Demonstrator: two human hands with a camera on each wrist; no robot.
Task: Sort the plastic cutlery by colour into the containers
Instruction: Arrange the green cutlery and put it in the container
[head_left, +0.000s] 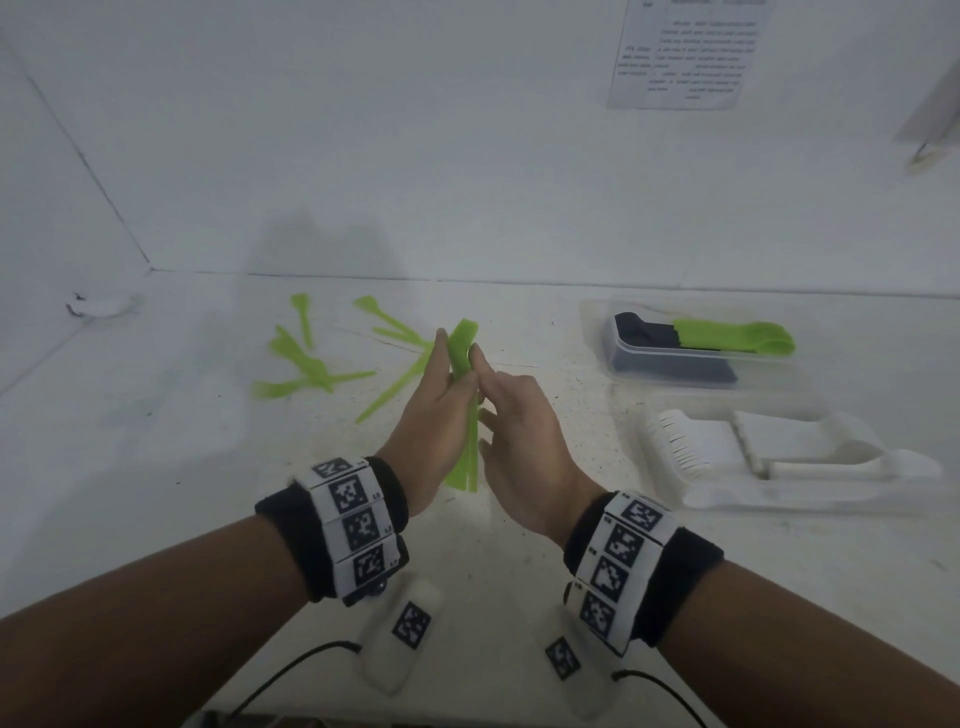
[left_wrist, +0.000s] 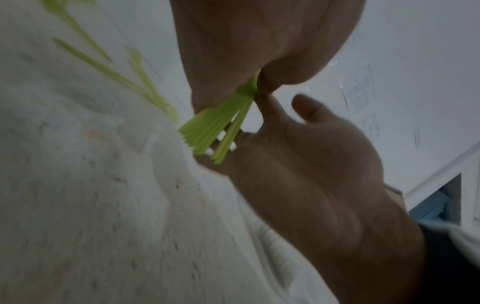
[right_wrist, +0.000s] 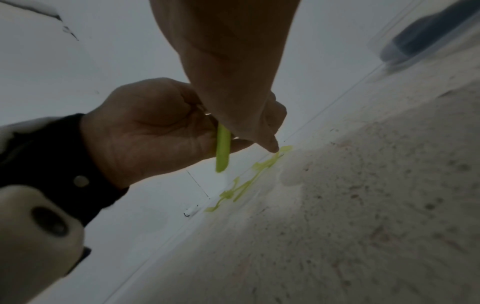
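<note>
My left hand (head_left: 435, 387) grips an upright bundle of green plastic cutlery (head_left: 464, 343) above the table's middle. My right hand (head_left: 514, 426) lies against the bundle's right side, thumb and fingers touching it. In the left wrist view the bundle's handle ends (left_wrist: 215, 127) fan out below the left hand (left_wrist: 259, 41), and the right hand (left_wrist: 311, 164) touches them with a fingertip. In the right wrist view the left hand (right_wrist: 155, 127) curls round a green piece (right_wrist: 223, 148) while the right hand's fingers (right_wrist: 233, 82) stretch down beside it. Several loose green pieces (head_left: 306, 364) lie on the table at left.
At right a clear container (head_left: 613, 338) holds dark cutlery (head_left: 649, 335) with green cutlery (head_left: 737, 338) on top. Nearer me, another clear container (head_left: 727, 504) holds white cutlery (head_left: 675, 441). A printed sheet (head_left: 685, 52) hangs on the back wall. A small white object (head_left: 98, 306) lies far left.
</note>
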